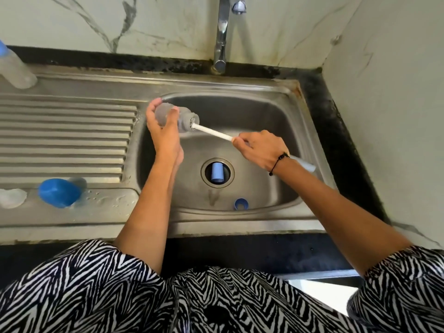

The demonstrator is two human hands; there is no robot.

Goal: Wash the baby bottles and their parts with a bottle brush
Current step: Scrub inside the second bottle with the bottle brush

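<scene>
Clear plastic, faintly cloudy, that is the baby bottle (pixel 168 115) held on its side just left of the frame's centre, over the left rim of the steel sink (pixel 254 116). Left hand (pixel 163 131) wraps it, fingers curled over the base end and thumb across the body, mouth pointing right. Into that mouth goes the bottle brush (pixel 213 132), its bristle head showing pale and fuzzy through the neck, its white handle slanting down to the right. Right hand (pixel 262 150) is clenched round that handle at centre right (a thin black cord bracelet (pixel 278 162) sits on the wrist), and the handle's tail pokes out beyond the wrist towards the sink's right edge.

Down in the basin, a light blue cylindrical part (pixel 217 173) lies in the drain opening, and a darker blue ring (pixel 241 204) rests against the near wall, lower centre. On the ribbed draining board (pixel 64 135) at the left, a blue cap (pixel 58 192) lies near the front edge with a whitish piece (pixel 12 197) just beside it at the frame's left margin. Another bottle with a blue top (pixel 12 66) stands at upper left. Chrome tap (pixel 222 34) rises at top centre.
</scene>
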